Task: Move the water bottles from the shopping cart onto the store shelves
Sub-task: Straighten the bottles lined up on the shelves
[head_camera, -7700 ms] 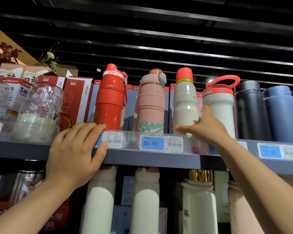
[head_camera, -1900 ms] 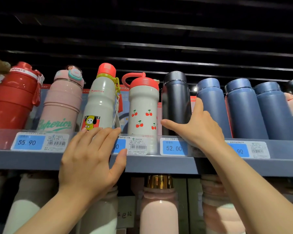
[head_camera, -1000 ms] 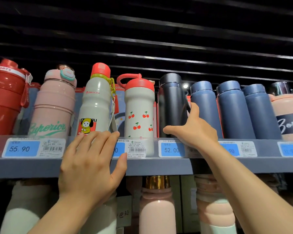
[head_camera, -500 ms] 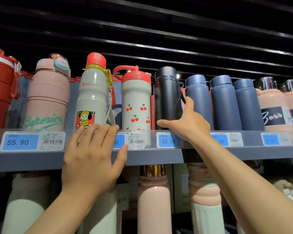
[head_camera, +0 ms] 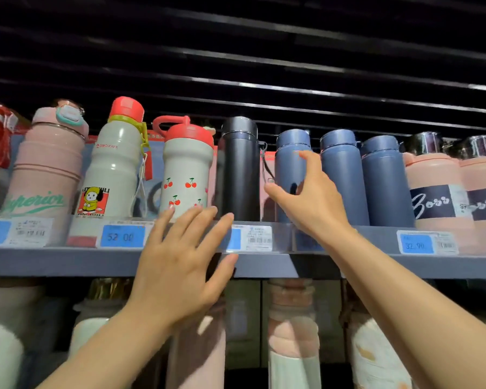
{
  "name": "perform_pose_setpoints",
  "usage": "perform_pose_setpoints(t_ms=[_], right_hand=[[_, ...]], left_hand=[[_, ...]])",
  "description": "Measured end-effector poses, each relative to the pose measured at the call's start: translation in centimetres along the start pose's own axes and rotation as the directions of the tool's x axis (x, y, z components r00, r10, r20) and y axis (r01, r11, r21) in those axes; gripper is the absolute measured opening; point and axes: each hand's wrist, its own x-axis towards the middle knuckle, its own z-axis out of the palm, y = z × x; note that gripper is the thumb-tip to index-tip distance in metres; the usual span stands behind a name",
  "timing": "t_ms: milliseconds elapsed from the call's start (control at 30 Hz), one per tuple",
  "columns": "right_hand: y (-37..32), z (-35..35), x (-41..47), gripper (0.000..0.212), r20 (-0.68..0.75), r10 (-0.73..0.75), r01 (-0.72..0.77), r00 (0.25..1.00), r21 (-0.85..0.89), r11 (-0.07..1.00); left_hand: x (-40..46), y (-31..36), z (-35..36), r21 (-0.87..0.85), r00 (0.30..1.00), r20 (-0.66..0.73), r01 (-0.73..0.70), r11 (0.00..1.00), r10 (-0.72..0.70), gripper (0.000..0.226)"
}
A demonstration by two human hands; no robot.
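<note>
As the view shifted right, right hand [head_camera: 310,197] reaching blue bottle [head_camera: 291,175].

One head-worn view, tilted upward at a store shelf [head_camera: 68,262] from close range.

The wide-angle camera sits below the shelf edge and faces forward and up, so the row of bottles [head_camera: 239,169] stands near eye line, the dark slatted ceiling [head_camera: 264,51] fills the top, and the lower shelf's bottles show beneath. Both forearms enter from the bottom edge. No second view shares the scene.
</note>
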Motion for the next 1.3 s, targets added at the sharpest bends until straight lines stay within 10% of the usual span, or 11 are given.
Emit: perform_pose_setpoints(t_ms=[267,533,1300], right_hand=[[6.0,-1.2,1.4,0.077,0.096,-0.141,0.150,0.985,-0.097,0.984],[5.2,-0.6,3.1,0.105,0.282,0.044,-0.034,0.958,-0.041,0.999],[4.3,-0.6,0.8,0.104,0.072,0.064,-0.055,0.995,-0.114,0.992]], left_hand=[[2.0,5.1,2.9,0.078,0.991,-0.111,0.080,0.994,-0.071,0.047],[1.9,5.4,2.8,0.090,0.988,-0.144,0.077,0.993,-0.063,0.046],[1.4,5.3,3.7,0.076,0.970,-0.230,0.093,0.993,-0.074,0.046]])
